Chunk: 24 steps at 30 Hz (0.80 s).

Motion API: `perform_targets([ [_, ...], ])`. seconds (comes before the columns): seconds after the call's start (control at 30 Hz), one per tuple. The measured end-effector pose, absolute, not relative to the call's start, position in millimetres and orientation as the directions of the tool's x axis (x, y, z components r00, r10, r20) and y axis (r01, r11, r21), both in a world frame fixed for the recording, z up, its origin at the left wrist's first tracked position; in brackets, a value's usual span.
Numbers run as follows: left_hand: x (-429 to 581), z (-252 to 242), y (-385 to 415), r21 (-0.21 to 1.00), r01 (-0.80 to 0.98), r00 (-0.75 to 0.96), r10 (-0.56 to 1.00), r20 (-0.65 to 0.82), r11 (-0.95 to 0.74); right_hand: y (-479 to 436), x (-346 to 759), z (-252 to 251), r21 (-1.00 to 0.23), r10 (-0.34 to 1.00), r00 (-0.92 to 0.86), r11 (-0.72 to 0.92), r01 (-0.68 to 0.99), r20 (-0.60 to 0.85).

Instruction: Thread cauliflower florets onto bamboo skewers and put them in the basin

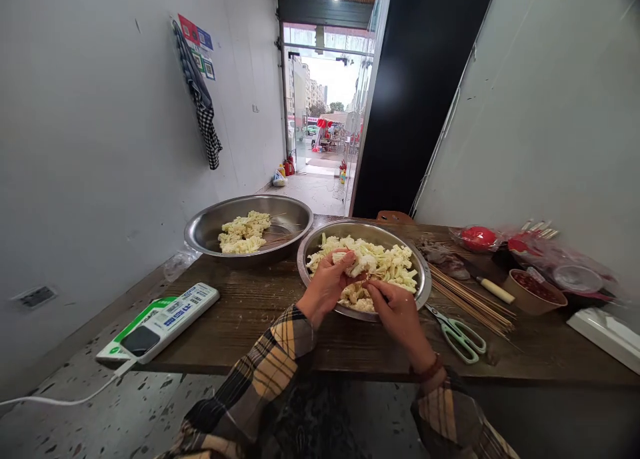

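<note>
My left hand is closed around a pale cauliflower floret, held above the near basin. Close beside it, my right hand is pinched on what looks like a thin bamboo skewer, mostly hidden by the fingers. Beneath both hands, the near steel basin is full of cut cauliflower. The far steel basin, to the left, holds cauliflower pieces with thin skewers beside them. A bundle of bamboo skewers lies on the table right of the near basin.
Green-handled scissors and a wooden-handled tool lie on the wooden table at right. Beyond are a tub of red contents and plastic-wrapped items. At left sits a white device with a cable.
</note>
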<state>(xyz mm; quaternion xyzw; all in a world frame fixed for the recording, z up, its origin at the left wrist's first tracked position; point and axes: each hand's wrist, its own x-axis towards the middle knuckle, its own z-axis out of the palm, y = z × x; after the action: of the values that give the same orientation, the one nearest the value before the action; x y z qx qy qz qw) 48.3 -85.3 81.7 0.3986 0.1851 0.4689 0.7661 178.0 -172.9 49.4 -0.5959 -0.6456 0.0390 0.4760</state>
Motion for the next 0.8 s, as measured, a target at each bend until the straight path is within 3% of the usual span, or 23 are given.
perform_targets([
  [0.4, 61.2, 79.4, -93.4, 0.836, -0.525, 0.489, 0.860, 0.144, 0.159, -174.0, 173.4, 57.9, -0.615, 0.737, 0.242, 0.286, 0.735, 0.631],
  [0.8, 60.1, 77.5, -88.6, 0.835, -0.524, 0.447, 0.888, 0.105, 0.166, -175.5, 177.5, 57.8, -0.685, 0.802, 0.209, 0.305, 0.661, 0.559],
])
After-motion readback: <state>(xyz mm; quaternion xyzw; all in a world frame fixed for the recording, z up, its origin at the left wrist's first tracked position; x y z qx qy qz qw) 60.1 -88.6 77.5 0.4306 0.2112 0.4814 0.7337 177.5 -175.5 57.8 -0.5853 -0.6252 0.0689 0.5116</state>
